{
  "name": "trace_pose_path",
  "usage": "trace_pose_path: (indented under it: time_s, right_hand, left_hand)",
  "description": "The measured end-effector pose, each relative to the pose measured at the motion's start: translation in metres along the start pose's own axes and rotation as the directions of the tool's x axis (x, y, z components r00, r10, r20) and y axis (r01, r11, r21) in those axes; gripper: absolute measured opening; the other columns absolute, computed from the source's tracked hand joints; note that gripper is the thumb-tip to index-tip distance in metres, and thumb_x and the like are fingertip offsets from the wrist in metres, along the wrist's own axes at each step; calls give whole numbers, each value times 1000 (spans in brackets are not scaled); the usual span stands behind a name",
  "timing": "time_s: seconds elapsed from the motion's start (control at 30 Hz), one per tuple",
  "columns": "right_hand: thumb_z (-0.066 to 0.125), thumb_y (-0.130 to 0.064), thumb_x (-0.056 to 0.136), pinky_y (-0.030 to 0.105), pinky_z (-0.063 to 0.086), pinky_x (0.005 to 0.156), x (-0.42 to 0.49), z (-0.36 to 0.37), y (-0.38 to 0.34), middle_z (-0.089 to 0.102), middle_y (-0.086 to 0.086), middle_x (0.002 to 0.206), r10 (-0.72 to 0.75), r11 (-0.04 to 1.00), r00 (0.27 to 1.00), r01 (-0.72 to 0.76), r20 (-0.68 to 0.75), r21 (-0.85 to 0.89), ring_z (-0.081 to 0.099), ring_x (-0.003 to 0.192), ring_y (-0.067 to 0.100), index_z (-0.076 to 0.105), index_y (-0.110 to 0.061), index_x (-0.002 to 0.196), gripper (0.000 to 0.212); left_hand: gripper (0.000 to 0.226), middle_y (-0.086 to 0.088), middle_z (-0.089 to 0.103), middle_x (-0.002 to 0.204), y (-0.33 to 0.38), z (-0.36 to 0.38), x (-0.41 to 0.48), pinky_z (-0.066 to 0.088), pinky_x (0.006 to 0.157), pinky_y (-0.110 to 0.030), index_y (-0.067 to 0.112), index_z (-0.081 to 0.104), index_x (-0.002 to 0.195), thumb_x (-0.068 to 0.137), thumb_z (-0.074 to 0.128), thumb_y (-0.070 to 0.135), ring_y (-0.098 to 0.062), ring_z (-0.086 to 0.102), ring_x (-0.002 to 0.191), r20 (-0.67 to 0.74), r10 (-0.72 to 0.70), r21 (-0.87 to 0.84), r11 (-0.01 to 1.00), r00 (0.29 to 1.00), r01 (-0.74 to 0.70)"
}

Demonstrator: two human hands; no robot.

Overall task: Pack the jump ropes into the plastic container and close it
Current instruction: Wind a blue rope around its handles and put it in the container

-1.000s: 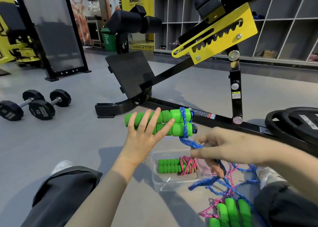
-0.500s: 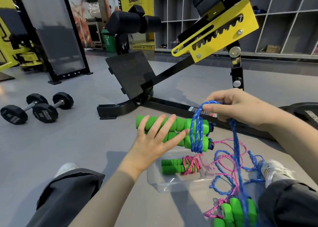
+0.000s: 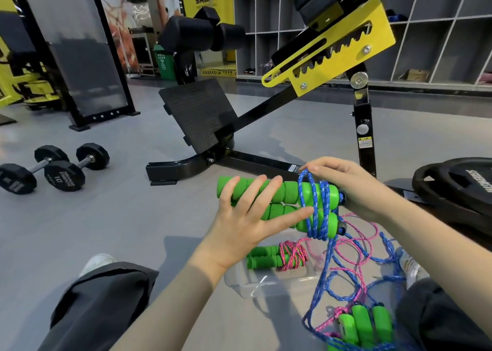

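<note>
The left hand (image 3: 247, 217) was raised above the floor (image 3: 119, 231) with its fingers straight and spread, laid flat across a pair of green foam handles (image 3: 291, 192). Its grip was open, with no finger curled round anything. The handles lay side by side, one above the other, ribbed and bright green, with dark caps at their right ends. A blue rope (image 3: 313, 204), braided with pale flecks, was looped several times round both handles near those ends. The right hand (image 3: 351, 191) sat against the capped ends with its grip closed on the rope, the fingertips pinching the top of the outermost loop. From the coil the blue rope trailed down to the floor at the right.

The plastic container (image 3: 263, 287) (clear, shallow, rectangular) stood open-topped on the floor directly below the hands, between the person's legs. Inside it lay one bundled jump rope (image 3: 277, 256): two green handles side by side, bound with pink cord at their right end. Just right of the container, loose pink and blue rope (image 3: 356, 260) lay tangled on the floor, running to further green handles (image 3: 364, 324) beside the right leg. Their number could not be told through the blur. Two dumbbells (image 3: 53, 169) lay well to the left, and weight plates (image 3: 458, 188) lay at the right.
</note>
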State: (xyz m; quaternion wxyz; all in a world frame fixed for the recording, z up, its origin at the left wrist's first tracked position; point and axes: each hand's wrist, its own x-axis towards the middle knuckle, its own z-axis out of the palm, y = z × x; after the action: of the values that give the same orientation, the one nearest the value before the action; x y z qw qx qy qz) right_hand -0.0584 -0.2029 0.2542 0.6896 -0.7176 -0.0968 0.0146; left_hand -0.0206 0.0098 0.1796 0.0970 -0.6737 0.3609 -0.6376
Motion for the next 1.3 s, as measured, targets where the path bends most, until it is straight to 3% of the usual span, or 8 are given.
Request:
trace_pose_path:
  time_s: [0.2,0.3,0.37,0.43,0.57,0.83,1.1,1.3]
  right_hand:
    - [69,-36,74,28,56,58,-8,6,25,65,11,89,119,960,992,-125,41,249,60,66,18,72,-18,94,27]
    - [86,-39,54,33,58,72,-13,16,33,71,14,101,149,939,979,-184,139,291,68,82,22,73,-11,99,55]
    - [88,-41,45,24,52,55,-16,30,40,69,-1,70,106,931,982,-153,154,331,63,57,13,73,-17,74,40]
    - [76,-36,67,22,32,45,-16,46,47,39,-3,47,121,911,989,-142,79,386,31,38,9,54,-12,68,32]
    - [29,-30,102,22,29,41,-18,71,61,37,6,45,170,985,980,-164,-104,62,27,34,11,59,-3,84,44]
    - [43,-31,98,17,37,45,-34,74,6,48,0,53,151,761,957,48,248,-647,39,38,4,48,2,92,34]
    - [59,-33,85,15,38,44,-42,24,-72,44,3,53,136,707,920,170,368,-687,43,45,11,61,-3,86,30]
    - [55,-38,83,16,28,43,-37,17,-76,39,-4,46,-127,730,962,255,241,-634,32,42,8,66,-7,78,33]
  left_hand:
    - [84,-11,42,131,-1,-2,-4,28,103,-50,40,24,147,81,65,9,-25,44,120,19,-12,2,1000,1000,12]
    - [105,-12,41,132,-1,-3,0,29,103,-51,39,18,149,68,73,1,-25,43,121,23,-59,20,998,998,58]
    - [103,-12,40,133,-1,-3,1,29,102,-51,39,18,149,70,73,2,-26,44,121,15,-88,34,996,996,88]
    - [91,-12,40,133,-2,-3,2,31,100,-52,39,16,150,81,65,4,-27,44,120,12,-121,45,992,993,120]
    - [64,-13,44,129,-11,-1,6,35,96,-52,38,25,145,96,31,-2,-28,46,115,58,-273,107,958,960,266]
    - [72,-17,40,133,-20,-3,-13,27,98,-55,35,27,146,92,-6,0,-34,41,117,326,-336,205,938,884,280]
    - [67,-14,39,135,-13,1,-14,30,98,-54,25,21,148,92,2,-7,-32,42,116,284,-289,192,951,914,241]
    - [62,-9,39,138,0,1,-15,30,98,-52,16,17,147,90,33,-3,-29,41,118,214,-108,84,992,971,91]
